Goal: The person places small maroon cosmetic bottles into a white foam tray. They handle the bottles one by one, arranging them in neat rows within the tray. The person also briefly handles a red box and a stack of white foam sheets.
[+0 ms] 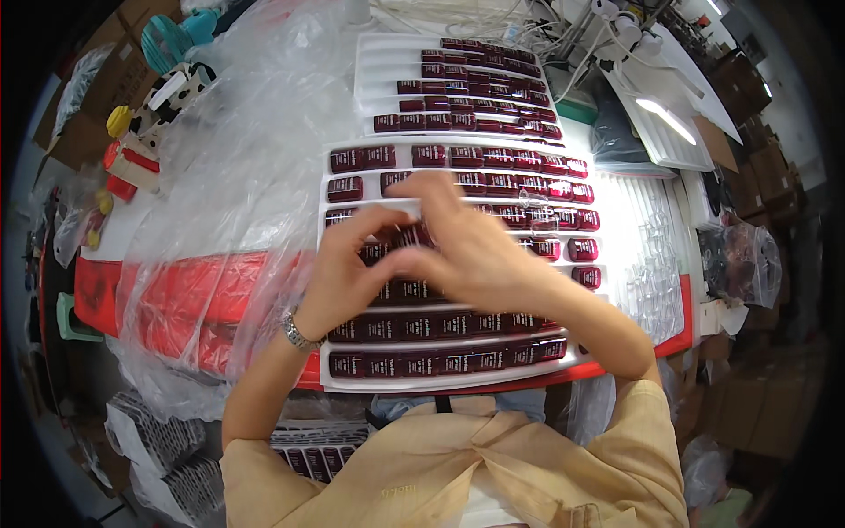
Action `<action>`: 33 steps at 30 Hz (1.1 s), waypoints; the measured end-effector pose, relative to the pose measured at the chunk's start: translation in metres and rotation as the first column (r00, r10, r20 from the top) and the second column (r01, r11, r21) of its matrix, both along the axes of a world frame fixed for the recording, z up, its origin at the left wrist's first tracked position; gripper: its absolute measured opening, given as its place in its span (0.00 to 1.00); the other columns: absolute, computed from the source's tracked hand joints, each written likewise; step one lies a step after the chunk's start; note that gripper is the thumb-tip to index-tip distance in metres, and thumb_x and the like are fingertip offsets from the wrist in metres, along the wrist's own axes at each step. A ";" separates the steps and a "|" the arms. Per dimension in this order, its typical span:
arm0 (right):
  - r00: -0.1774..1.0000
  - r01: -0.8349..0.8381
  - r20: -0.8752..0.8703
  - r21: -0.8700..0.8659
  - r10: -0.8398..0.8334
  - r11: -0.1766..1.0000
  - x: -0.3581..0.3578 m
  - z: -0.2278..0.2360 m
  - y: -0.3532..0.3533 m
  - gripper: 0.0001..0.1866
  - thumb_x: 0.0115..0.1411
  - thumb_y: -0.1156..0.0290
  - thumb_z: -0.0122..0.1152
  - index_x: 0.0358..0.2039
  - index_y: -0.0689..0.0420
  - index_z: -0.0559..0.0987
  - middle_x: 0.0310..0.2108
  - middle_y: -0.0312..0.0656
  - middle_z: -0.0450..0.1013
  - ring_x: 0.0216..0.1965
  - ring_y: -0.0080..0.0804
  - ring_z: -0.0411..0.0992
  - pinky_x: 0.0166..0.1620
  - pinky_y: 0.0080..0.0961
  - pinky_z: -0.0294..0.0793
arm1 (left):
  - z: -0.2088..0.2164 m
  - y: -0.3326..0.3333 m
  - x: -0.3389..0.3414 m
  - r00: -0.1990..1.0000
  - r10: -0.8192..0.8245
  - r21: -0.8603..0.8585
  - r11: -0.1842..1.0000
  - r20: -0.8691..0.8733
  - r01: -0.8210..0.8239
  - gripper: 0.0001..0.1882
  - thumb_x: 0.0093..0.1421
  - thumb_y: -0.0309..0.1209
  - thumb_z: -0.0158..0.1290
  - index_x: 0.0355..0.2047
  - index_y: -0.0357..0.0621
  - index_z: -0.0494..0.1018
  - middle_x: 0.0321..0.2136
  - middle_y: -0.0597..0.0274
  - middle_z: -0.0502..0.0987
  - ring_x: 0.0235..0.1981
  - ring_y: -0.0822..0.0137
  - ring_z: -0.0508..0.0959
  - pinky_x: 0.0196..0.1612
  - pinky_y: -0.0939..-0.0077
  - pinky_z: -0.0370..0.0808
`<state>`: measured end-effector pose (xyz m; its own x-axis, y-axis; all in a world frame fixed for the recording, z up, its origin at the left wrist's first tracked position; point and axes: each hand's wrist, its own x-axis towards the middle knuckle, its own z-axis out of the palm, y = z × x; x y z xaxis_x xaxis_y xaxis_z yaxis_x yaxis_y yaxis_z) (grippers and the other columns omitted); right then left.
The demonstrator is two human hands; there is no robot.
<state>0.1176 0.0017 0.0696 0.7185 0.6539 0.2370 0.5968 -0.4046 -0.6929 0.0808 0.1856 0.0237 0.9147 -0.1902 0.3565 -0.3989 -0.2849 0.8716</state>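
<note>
My left hand (356, 255), with a metal-link watch at the wrist, and my right hand (462, 242) meet over the middle of a white tray (440, 385). Between their curled fingers is a small dark red bottle (412, 236) with white print, tilted and partly covered by the fingers. The right hand is smeared by motion. Beneath and around the hands, rows of similar dark red bottles (440, 326) lie in the tray's grooves. Gaps show in the upper rows, and the hands hide part of the middle rows.
Behind stands a second white tray (387, 66) with more dark red bottles. Clear plastic sheeting (238, 158) covers the table's left side and its red cover (202, 295). At right are clear plastic trays (647, 255) and a bright lamp (664, 119). A teal fan (172, 42) stands far left.
</note>
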 end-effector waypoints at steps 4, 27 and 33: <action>0.892 0.323 0.398 -0.238 -0.212 0.916 0.032 0.004 -0.052 0.22 0.58 0.64 0.60 0.49 0.62 0.70 0.40 0.52 0.72 0.41 0.48 0.71 0.47 0.41 0.69 | -0.003 0.018 0.025 0.935 0.133 0.591 0.743 0.330 -0.314 0.13 0.49 0.31 0.62 0.36 0.45 0.77 0.34 0.65 0.74 0.42 0.63 0.71 0.47 0.66 0.62; 0.997 -0.076 -0.011 0.188 0.080 0.979 0.001 0.005 0.001 0.16 0.56 0.70 0.64 0.44 0.62 0.78 0.30 0.45 0.77 0.26 0.26 0.76 0.29 0.23 0.75 | -0.002 0.009 -0.008 0.983 0.155 -0.260 0.950 -0.095 -0.175 0.17 0.49 0.22 0.62 0.40 0.40 0.73 0.36 0.63 0.74 0.36 0.71 0.73 0.41 0.76 0.71; 0.960 0.281 0.118 -0.353 -0.255 0.893 0.010 0.017 -0.082 0.22 0.54 0.68 0.66 0.48 0.61 0.75 0.39 0.45 0.72 0.37 0.38 0.74 0.41 0.33 0.74 | -0.019 0.046 0.018 0.955 0.148 0.498 0.827 0.256 -0.261 0.14 0.45 0.30 0.64 0.34 0.44 0.78 0.33 0.64 0.74 0.37 0.62 0.72 0.43 0.64 0.64</action>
